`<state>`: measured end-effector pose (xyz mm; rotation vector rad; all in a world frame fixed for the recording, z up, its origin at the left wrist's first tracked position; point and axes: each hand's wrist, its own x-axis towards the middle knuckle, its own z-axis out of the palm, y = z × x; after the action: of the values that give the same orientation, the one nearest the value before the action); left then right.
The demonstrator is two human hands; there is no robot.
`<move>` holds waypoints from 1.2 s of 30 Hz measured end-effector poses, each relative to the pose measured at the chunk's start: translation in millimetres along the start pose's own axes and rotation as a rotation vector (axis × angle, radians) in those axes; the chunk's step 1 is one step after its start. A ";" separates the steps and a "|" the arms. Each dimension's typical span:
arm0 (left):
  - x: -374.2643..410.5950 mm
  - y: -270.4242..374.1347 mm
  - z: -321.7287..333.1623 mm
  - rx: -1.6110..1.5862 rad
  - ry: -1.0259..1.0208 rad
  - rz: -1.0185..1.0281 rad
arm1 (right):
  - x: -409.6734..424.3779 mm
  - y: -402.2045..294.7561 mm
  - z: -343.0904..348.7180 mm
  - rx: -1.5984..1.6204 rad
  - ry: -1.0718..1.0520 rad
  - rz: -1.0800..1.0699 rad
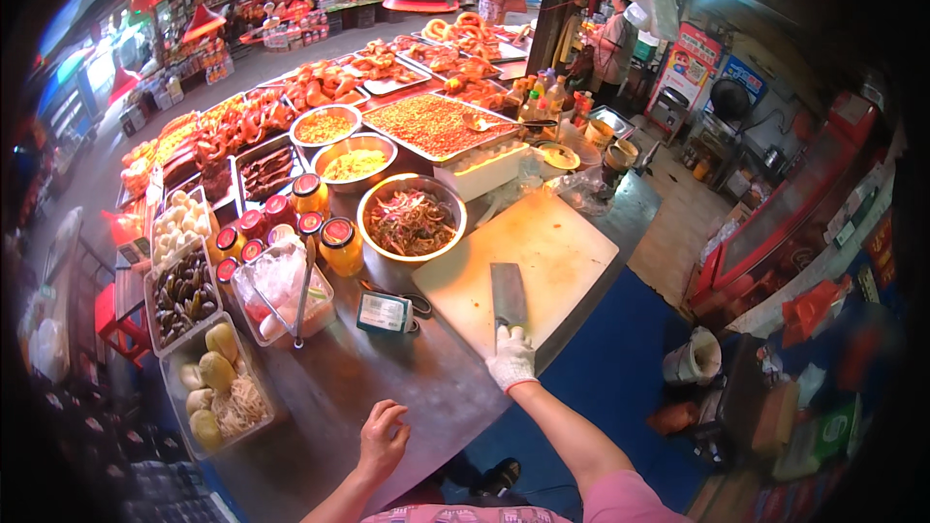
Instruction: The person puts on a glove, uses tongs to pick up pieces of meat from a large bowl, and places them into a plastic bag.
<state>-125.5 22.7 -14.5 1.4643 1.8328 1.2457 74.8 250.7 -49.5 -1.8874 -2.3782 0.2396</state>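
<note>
In a white knitted glove, my right hand (511, 357) grips the handle of a cleaver (509, 292). The broad blade lies flat on a pale chopping board (559, 247), which has a few small food scraps on it. My bare left hand (383, 432) hovers over the near part of the metal table (327, 385), fingers loosely curled and nothing in them. Beyond the board's left corner stands a steel bowl (452, 256) of dark shredded salad. A small teal-and-white packet (384, 312) lies on the table left of the board, with scissors (420, 303) partly behind it.
Plastic tubs hold dark preserved eggs (185, 294), pale peeled eggs (179, 225) and whole vegetables with shreds (216, 367). Jars (340, 247) stand close by. A tray of peanuts (443, 123) and a spread of cooked meats lie farther back. A person (614, 43) stands behind the post.
</note>
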 end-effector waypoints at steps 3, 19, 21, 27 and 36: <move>11.6 10.6 32.8 -0.128 0.019 -0.045 | -22.8 -7.1 -28.3 0.326 0.016 -0.139; 14.6 127.7 207.5 -0.856 -0.300 -0.396 | -157.3 101.6 -173.6 1.380 -0.270 -0.029; 9.1 137.9 223.3 -0.794 -0.272 -0.382 | -167.5 115.3 -177.0 1.350 -0.243 -0.018; 3.8 130.9 250.1 -0.421 -0.181 -0.291 | -184.9 143.2 -162.4 1.497 -0.251 0.026; -7.6 112.0 232.7 -0.828 -0.743 -0.670 | -184.3 155.5 -168.0 1.708 -0.259 0.135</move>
<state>120.9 99.1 -28.1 0.6116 0.9582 0.7819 294.9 116.4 91.6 -1.0164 -1.0484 1.7937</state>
